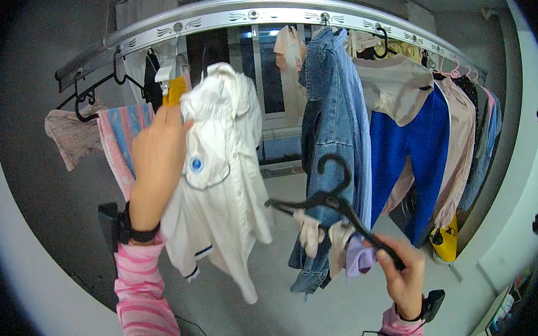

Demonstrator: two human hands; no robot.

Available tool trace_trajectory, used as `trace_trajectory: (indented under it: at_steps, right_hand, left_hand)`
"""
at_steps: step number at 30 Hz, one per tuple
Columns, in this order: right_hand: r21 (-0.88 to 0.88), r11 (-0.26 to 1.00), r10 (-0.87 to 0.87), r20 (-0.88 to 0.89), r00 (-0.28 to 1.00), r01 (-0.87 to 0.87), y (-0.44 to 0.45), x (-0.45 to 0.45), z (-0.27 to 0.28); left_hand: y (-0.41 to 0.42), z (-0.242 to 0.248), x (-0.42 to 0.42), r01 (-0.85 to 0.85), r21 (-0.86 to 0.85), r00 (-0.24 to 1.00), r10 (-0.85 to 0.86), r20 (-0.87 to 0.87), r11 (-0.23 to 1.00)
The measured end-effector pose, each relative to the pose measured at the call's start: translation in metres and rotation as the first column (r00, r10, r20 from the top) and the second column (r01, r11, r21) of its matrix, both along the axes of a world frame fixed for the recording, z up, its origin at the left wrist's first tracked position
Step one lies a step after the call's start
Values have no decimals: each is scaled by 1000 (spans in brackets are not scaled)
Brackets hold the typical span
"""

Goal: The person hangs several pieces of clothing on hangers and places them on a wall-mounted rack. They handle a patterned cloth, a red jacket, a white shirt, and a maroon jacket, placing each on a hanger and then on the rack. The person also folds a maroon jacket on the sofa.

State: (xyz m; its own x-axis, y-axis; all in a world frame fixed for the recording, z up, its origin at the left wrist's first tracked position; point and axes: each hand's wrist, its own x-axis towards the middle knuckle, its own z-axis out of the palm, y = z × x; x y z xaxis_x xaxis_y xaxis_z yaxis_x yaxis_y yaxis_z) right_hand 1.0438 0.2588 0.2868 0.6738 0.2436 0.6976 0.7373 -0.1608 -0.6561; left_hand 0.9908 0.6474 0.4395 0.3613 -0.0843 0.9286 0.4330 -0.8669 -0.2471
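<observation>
My right hand [403,273] grips one arm of a black clothes hanger [334,200], its hook pointing up. Small pale cloth items [310,233] and a lilac one [359,259] hang along its lower part. My left hand [159,143] is raised at the left, its fingers up by a yellow item [176,90] and the edge of a white garment; whether they grip either is not plain. The white long-sleeved garment [245,176] hangs beside that hand, with a small white cloth item [207,150] bearing a round blue mark in front of it.
A metal drying rack rail [283,15] spans the top. Denim clothing [331,125], grey-white underpants [396,85], blue trousers [408,153] and other clothes hang at the right. A pink and blue striped towel [125,136] hangs at the left. A yellow object [444,243] stands low at the right.
</observation>
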Motion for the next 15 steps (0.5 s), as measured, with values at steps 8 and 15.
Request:
trace_trajectory:
  at_steps: [8,15]
  right_hand:
    - [155,985,-123,365,923,70,86,54,70]
    - [334,922,-349,503,791,195,214,140,151]
  left_hand:
    - [2,-61,-61,-127,-90,987,116,-114,988]
    - [-1,-78,-82,-102,-98,988,89,-130,990]
